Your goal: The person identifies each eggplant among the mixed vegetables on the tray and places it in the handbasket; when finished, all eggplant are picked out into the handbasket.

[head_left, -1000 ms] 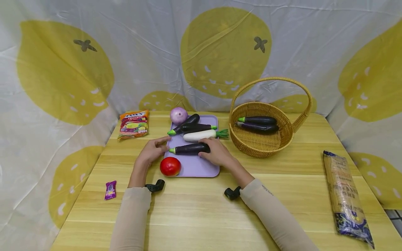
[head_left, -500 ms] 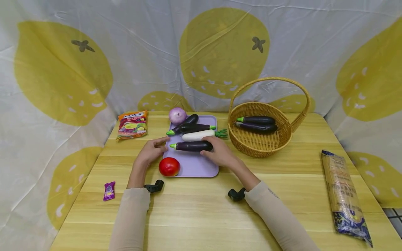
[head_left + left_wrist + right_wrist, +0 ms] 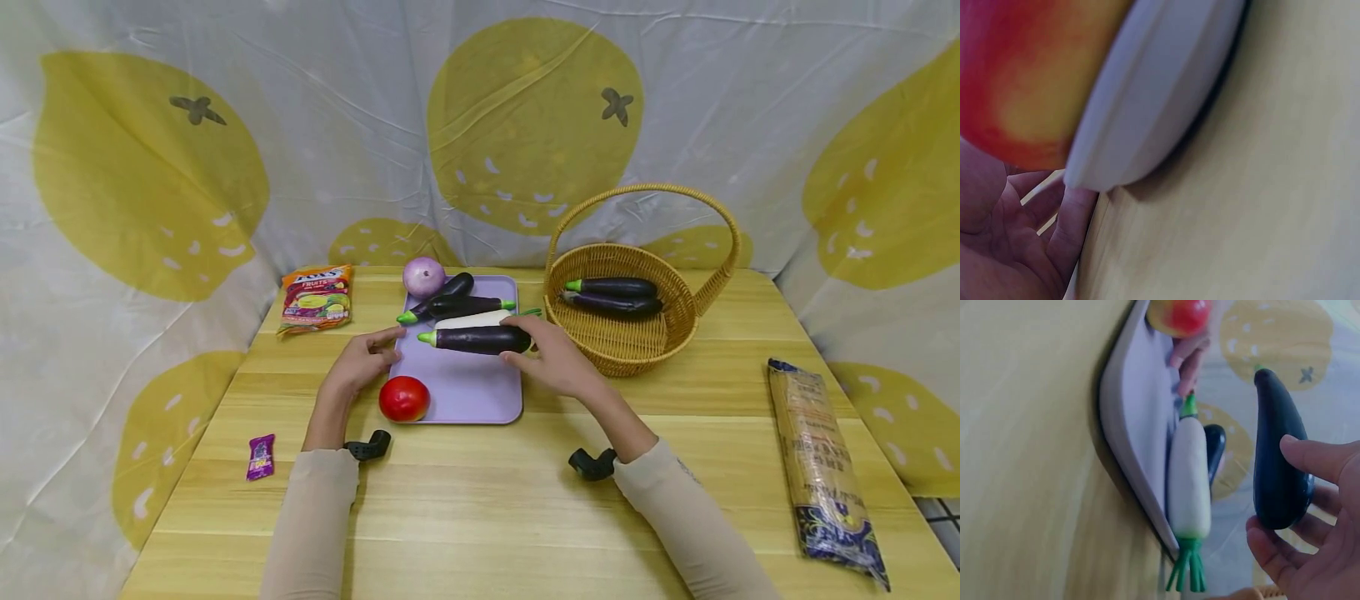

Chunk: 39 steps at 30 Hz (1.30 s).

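Observation:
My right hand (image 3: 553, 357) grips the thick end of a dark eggplant (image 3: 480, 340), with its green stem pointing left. In the right wrist view this eggplant (image 3: 1280, 450) is up off the lilac tray (image 3: 1138, 387), between thumb and fingers. My left hand (image 3: 360, 360) rests with relaxed fingers at the left rim of the tray (image 3: 480, 398). On the tray are a white radish (image 3: 468, 320), partly hidden by the held eggplant, and two more eggplants (image 3: 474, 307). A red and yellow round fruit (image 3: 405, 399) sits at the near left corner, a purple onion (image 3: 424, 277) at the far left corner.
Right of the tray stands a wicker basket (image 3: 600, 360) with a tall handle, two eggplants (image 3: 613, 308) inside. A candy bag (image 3: 318, 300) and a small purple packet (image 3: 261, 457) lie on the left; a long pasta package (image 3: 825, 471) lies far right.
My right hand has lifted the eggplant off the tray and moved it right and up, so it now overlaps the radish in view. The left hand has stayed at the tray's rim.

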Each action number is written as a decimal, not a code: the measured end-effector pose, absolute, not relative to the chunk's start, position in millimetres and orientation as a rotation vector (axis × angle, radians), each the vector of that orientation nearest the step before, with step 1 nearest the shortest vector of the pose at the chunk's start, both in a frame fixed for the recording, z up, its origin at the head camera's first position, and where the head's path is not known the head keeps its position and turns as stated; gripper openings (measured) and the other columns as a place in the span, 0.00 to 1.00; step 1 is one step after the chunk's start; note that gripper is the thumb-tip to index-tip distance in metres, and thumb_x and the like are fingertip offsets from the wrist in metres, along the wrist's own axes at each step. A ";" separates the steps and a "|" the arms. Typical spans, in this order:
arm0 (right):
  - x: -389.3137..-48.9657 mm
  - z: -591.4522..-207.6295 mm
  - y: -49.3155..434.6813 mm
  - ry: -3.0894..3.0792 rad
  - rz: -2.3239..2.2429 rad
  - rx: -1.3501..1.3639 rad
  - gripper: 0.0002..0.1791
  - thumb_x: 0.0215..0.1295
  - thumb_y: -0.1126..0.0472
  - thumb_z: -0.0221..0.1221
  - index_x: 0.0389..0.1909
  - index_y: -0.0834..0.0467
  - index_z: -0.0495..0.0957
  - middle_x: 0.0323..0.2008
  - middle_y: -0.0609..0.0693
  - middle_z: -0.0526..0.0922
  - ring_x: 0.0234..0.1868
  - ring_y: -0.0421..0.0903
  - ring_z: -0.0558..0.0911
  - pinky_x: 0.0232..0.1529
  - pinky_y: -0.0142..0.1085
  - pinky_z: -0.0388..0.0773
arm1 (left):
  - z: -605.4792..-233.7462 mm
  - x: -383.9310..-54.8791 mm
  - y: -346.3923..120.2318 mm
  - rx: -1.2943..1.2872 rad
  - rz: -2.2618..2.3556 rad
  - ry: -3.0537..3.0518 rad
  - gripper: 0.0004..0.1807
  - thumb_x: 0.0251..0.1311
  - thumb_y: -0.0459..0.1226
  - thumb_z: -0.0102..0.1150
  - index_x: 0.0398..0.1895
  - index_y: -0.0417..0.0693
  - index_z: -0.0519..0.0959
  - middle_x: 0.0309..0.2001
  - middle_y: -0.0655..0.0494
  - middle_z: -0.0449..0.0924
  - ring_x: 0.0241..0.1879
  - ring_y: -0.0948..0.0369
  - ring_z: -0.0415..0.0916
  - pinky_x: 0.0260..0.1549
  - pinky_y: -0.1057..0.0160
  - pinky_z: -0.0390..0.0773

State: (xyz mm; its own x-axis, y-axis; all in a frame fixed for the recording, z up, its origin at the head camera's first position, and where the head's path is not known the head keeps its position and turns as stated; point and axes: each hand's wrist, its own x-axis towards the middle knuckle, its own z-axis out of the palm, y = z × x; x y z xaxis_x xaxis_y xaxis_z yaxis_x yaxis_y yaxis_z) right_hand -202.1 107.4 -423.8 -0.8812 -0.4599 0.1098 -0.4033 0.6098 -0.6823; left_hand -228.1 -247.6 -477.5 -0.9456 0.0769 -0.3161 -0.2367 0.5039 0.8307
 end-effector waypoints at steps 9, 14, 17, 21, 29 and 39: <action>-200.8 -407.1 138.3 2.731 -1.271 -0.780 0.27 0.71 0.52 0.64 0.68 0.51 0.74 0.61 0.52 0.80 0.53 0.50 0.77 0.53 0.51 0.79 | -477.3 -227.9 -248.6 -0.133 1.428 2.422 0.28 0.72 0.38 0.57 0.74 0.56 0.72 0.78 0.49 0.64 0.69 0.48 0.67 0.66 0.50 0.74; -200.4 -399.9 161.0 2.818 -1.258 -0.810 0.27 0.71 0.52 0.65 0.68 0.53 0.75 0.63 0.54 0.80 0.58 0.51 0.79 0.53 0.49 0.80 | -477.2 -227.5 -247.5 -0.127 1.426 2.424 0.28 0.72 0.38 0.57 0.74 0.56 0.72 0.78 0.48 0.64 0.68 0.48 0.67 0.66 0.50 0.74; -199.4 -398.4 174.7 2.844 -1.239 -0.762 0.28 0.72 0.51 0.64 0.70 0.52 0.73 0.69 0.54 0.76 0.65 0.54 0.77 0.57 0.52 0.78 | -478.2 -228.5 -247.8 -0.132 1.422 2.427 0.27 0.72 0.38 0.57 0.74 0.57 0.72 0.78 0.48 0.65 0.67 0.48 0.68 0.65 0.51 0.74; -198.1 -399.0 190.8 2.839 -1.244 -0.678 0.30 0.73 0.50 0.62 0.73 0.51 0.71 0.73 0.55 0.71 0.69 0.57 0.73 0.60 0.54 0.76 | -479.0 -229.8 -248.4 -0.139 1.417 2.426 0.27 0.72 0.39 0.57 0.74 0.57 0.72 0.78 0.48 0.64 0.67 0.47 0.68 0.65 0.50 0.75; -197.3 -401.7 221.1 2.838 -1.236 -0.575 0.30 0.75 0.50 0.60 0.74 0.51 0.68 0.73 0.59 0.69 0.67 0.61 0.73 0.62 0.59 0.73 | -477.0 -228.5 -248.9 -0.141 1.411 2.426 0.28 0.73 0.39 0.56 0.75 0.58 0.71 0.78 0.47 0.63 0.69 0.47 0.66 0.67 0.48 0.73; -205.4 -405.4 261.5 2.864 -1.217 -0.416 0.30 0.76 0.49 0.58 0.75 0.50 0.66 0.72 0.63 0.69 0.65 0.64 0.74 0.61 0.61 0.72 | -476.4 -227.6 -248.6 -0.154 1.413 2.412 0.28 0.73 0.39 0.56 0.75 0.58 0.71 0.79 0.47 0.62 0.71 0.46 0.65 0.68 0.47 0.72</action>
